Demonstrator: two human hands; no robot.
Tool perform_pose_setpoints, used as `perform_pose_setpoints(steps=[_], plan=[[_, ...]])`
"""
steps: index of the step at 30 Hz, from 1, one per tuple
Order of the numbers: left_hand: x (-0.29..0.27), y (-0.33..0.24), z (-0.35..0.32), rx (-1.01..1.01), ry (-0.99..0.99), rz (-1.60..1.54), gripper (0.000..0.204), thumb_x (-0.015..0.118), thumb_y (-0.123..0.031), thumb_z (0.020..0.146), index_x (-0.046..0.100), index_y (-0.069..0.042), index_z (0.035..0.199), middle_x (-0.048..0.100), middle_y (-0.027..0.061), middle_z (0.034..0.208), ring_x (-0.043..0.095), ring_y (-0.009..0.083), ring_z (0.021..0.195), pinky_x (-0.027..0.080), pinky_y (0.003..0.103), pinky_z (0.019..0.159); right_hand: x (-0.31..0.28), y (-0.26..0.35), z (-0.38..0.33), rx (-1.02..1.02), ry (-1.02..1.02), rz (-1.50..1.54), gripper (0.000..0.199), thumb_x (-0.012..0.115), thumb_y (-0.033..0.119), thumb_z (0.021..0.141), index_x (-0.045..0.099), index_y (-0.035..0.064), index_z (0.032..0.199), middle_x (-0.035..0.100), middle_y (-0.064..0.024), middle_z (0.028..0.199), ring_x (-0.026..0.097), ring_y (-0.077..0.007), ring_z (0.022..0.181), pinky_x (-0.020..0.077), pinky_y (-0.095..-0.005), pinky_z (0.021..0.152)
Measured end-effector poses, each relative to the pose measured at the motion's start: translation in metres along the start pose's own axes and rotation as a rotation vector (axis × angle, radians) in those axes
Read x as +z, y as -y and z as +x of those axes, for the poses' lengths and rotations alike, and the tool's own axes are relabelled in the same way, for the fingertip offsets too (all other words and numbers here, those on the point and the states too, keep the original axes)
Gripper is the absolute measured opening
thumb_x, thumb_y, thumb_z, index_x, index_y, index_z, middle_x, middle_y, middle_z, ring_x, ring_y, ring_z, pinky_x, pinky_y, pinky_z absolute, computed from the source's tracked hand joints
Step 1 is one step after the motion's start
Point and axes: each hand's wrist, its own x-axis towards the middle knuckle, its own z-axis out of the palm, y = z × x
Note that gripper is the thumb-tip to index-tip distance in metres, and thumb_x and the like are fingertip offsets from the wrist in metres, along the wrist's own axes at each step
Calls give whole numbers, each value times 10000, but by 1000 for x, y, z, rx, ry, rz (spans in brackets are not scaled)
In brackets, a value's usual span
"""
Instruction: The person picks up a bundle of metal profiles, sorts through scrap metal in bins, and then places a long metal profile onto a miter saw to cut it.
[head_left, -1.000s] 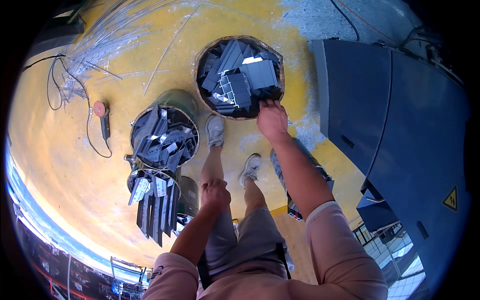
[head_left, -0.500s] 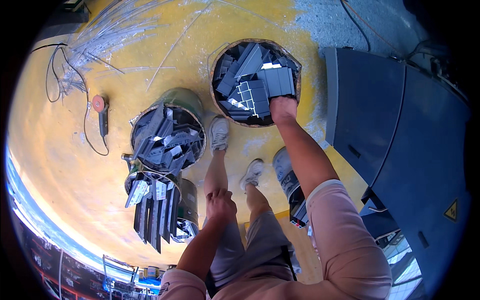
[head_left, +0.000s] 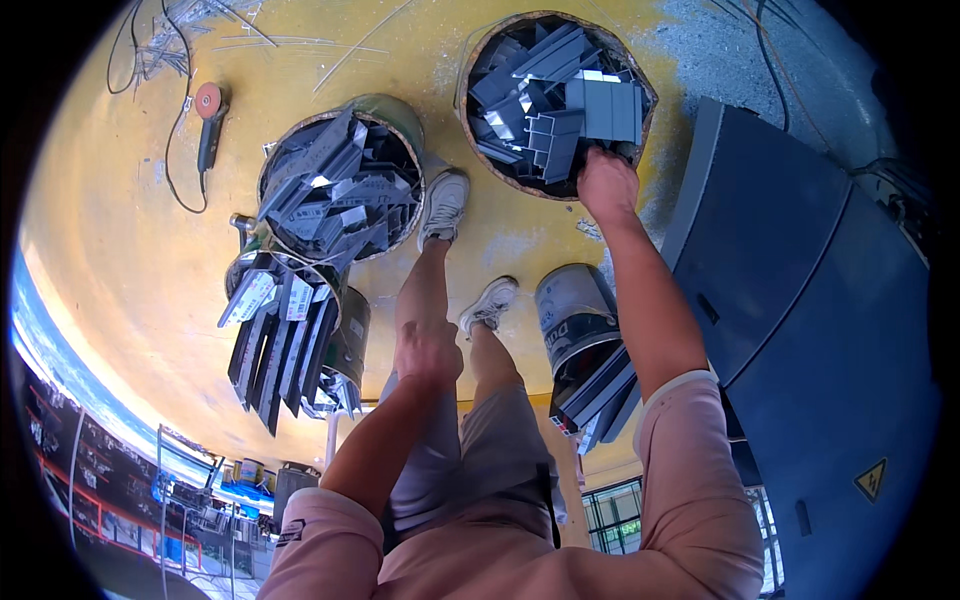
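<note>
My right hand (head_left: 608, 186) reaches to the near right rim of a round metal drum (head_left: 463, 95) filled with grey profile offcuts. Its fingers are curled closed and dip among the pieces; what they grip is hidden. Beside those fingers lies a short offcut (head_left: 555, 142) with a stepped, hollow end. A wider ribbed offcut (head_left: 608, 110) rests just beyond, on top of the heap. My left hand (head_left: 428, 352) is wrapped round my left knee and carries nothing.
A second drum (head_left: 395, 110) of offcuts stands left of my foot, with a bucket of long dark profiles (head_left: 285, 350) nearer me. Another bucket (head_left: 575, 300) tilts by my right leg. An angle grinder (head_left: 208, 130) with its cord lies at left; a blue cabinet (head_left: 770, 240) stands right.
My view has shifted, so the drums sit higher in the picture. My right hand has drawn back slightly toward the near rim. My left hand stays on my knee.
</note>
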Motion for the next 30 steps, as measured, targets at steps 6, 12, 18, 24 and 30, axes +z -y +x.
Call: perform_pose_setpoints(steps=[6, 12, 18, 24, 30], plan=[[-1, -6, -3, -38, -13, 19, 293, 517, -105, 777, 704, -118, 1002, 646, 53, 1080, 534, 221, 1140, 356, 396, 1016, -35, -16, -3, 121, 189, 310, 261, 630, 216, 766, 706, 101, 987, 697, -122, 996, 650, -312, 960, 510, -395, 830], [8, -4, -6, -14, -47, 23, 273, 505, -118, 783, 703, -113, 971, 654, 56, 1072, 538, 226, 1128, 369, 395, 994, -36, -36, 4, 25, 296, 519, 294, 630, 201, 753, 711, 81, 1009, 696, -136, 966, 659, -295, 923, 502, -350, 824], [14, -2, -9, -6, -65, 21, 247, 518, -124, 770, 697, -84, 935, 650, 72, 1053, 543, 239, 1118, 366, 411, 983, -43, -44, -1, 32, 333, 735, 266, 630, 164, 785, 703, 39, 1008, 703, -99, 908, 647, -177, 847, 482, -280, 792], [15, -1, -9, -4, -89, 11, 255, 518, -116, 761, 708, -90, 929, 661, 62, 1031, 546, 235, 1111, 378, 405, 977, -41, -54, -14, 97, 276, 989, 210, 607, 123, 861, 697, 37, 1030, 690, -37, 945, 602, -128, 895, 446, -268, 848], [16, -2, -9, -19, -85, 0, 268, 521, -110, 753, 717, -95, 936, 667, 55, 1021, 545, 236, 1116, 387, 411, 969, -26, -70, -24, 197, 59, 1071, 164, 598, 87, 904, 686, 47, 1036, 667, -9, 971, 579, -111, 902, 436, -254, 850]])
